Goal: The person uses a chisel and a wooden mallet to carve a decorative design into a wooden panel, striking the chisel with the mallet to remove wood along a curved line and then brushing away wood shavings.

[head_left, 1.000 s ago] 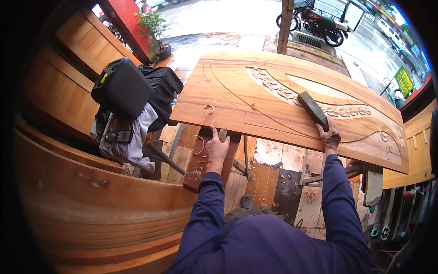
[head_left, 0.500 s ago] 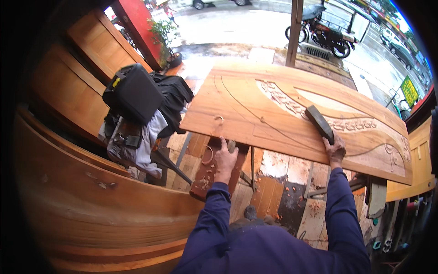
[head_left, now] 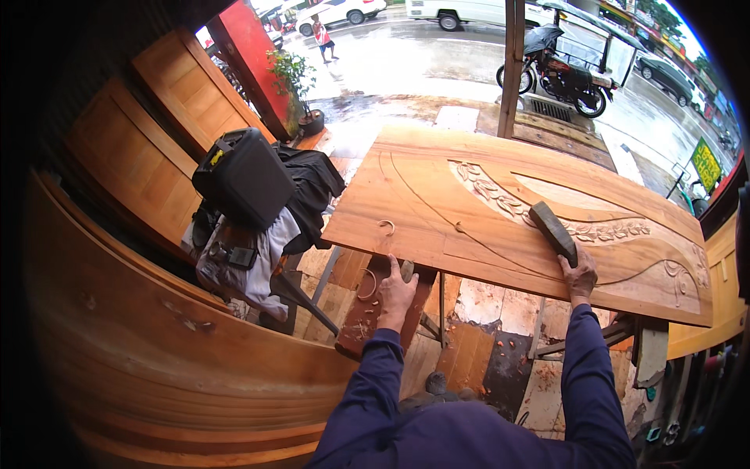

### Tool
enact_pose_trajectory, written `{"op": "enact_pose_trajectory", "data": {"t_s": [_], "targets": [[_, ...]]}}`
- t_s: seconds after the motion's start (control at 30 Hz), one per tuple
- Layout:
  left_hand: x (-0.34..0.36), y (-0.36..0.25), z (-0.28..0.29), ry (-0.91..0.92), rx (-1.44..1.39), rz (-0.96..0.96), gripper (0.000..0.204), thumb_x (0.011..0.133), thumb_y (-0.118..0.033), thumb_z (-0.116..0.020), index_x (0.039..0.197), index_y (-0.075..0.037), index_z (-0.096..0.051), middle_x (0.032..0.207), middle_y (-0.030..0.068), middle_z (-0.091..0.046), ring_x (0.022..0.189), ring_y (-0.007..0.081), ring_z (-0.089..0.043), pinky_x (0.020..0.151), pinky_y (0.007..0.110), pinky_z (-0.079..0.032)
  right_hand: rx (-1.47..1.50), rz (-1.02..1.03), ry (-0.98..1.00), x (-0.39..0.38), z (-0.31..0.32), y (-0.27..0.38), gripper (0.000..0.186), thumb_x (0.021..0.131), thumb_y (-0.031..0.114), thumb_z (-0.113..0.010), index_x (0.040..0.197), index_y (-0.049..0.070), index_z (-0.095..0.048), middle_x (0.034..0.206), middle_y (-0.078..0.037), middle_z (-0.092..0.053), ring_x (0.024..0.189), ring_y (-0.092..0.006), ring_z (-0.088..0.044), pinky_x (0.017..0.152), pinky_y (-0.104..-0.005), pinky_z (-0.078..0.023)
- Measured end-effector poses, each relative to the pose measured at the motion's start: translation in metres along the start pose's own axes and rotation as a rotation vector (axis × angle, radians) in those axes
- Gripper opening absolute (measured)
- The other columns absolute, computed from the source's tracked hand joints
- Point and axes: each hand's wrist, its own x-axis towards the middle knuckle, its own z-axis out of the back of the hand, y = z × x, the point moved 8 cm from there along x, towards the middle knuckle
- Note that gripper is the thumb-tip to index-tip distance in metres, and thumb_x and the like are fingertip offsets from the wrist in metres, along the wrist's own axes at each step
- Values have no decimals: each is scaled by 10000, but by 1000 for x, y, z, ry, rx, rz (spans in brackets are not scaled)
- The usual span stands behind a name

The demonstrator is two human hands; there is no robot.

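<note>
"What's in the right hand?"

"The right hand (head_left: 580, 275) is closed around the near end of a dark block (head_left: 553, 230). The block lies aslant on the wooden panel (head_left: 437, 187), its far end over a band of carved leaves (head_left: 494, 191)."

"And the left?"

"The left hand (head_left: 397, 297) is at the panel's near edge, forefinger stretched out to it. A stubby brownish piece (head_left: 407, 270) shows beside the thumb; I can't tell whether the hand grips it."

"Where is the panel?"

"Flat in front of the person, on supports mostly hidden beneath it. A curled shaving (head_left: 387, 227) rests on top, near the left hand."

"Anything lower down?"

"A reddish-brown board (head_left: 359, 332) under the panel's left part, with chips and another curl on it. More chips dot the patchwork floor (head_left: 465, 356)."

"And to the left?"

"A black case (head_left: 246, 178) sits on heaped dark and pale cloth (head_left: 269, 285). Wooden doors (head_left: 137, 156) stand behind it."

"Farther out?"

"A potted plant (head_left: 293, 74), a wooden post (head_left: 512, 78) and, just past that, a motorcycle (head_left: 569, 76). Beyond lies a wet street, with a passer-by (head_left: 321, 35) and a white van (head_left: 469, 11)."
</note>
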Motion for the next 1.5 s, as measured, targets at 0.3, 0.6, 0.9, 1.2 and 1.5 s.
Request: {"op": "enact_pose_trajectory", "data": {"t_s": [0.3,0.6,0.9,1.2,1.5], "targets": [[-4,0,-3,33,61,11,1049,883,-494,-770,1667,-60,-224,841,296,-726,805,458,-743,722,536,-596,10,12,8,-5,-5,-9,615,835,396,-851,1367,138,-682,1198,-178,-732,1117,-372,-686,977,-462,-546],[-1,-1,0,-11,13,-4,1020,885,-518,-763,1668,-98,-263,835,319,-716,809,467,-736,730,530,-590,4,10,-9,0,0,-1,614,848,432,-832,1370,144,-683,1156,-191,-733,1083,-382,-687,958,-470,-547],[1,1,-3,-7,20,-8,1016,882,-525,-763,1661,-83,-283,831,309,-719,812,464,-735,734,525,-588,-40,9,-2,0,0,-1,624,832,441,-841,1364,149,-694,1153,-172,-747,1084,-352,-706,952,-446,-565],[-2,-2,0,-19,30,-7,1001,885,-522,-761,1659,-94,-294,828,306,-722,814,459,-737,746,522,-587,-22,22,-13,-1,-1,-2,641,839,452,-841,1385,157,-679,1144,-180,-745,1069,-362,-703,950,-456,-557],[-1,1,0,-22,48,-11,997,888,-525,-759,1658,-94,-295,827,303,-723,815,459,-739,740,522,-587,-46,31,-21,-1,1,2,644,828,458,-847,1369,148,-687,1138,-165,-752,1060,-349,-714,942,-445,-569]]}}
